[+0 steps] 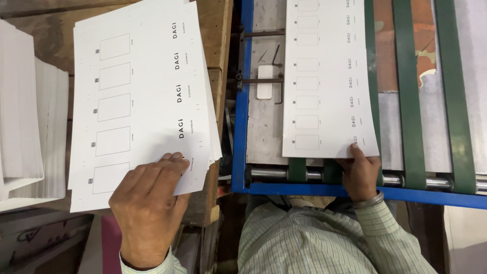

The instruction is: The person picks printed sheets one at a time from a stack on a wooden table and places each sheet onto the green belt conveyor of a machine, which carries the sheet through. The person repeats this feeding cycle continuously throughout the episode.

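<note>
My left hand [147, 203] rests flat, fingers together, on the near end of a fanned stack of white printed sheets [142, 91] lying on a wooden table. Each sheet carries a column of outlined rectangles and small dark lettering. My right hand [361, 172] pinches the near edge of a single long printed sheet [327, 76] that lies on the machine's feed bed, thumb on top at the sheet's corner. A metal bangle sits on that wrist.
Green conveyor belts [408, 101] run along the blue-framed machine [241, 101] over steel rollers [269, 173]. Tall piles of blank white paper [25, 111] stand at the left. A small white block [265, 81] lies on the metal bed.
</note>
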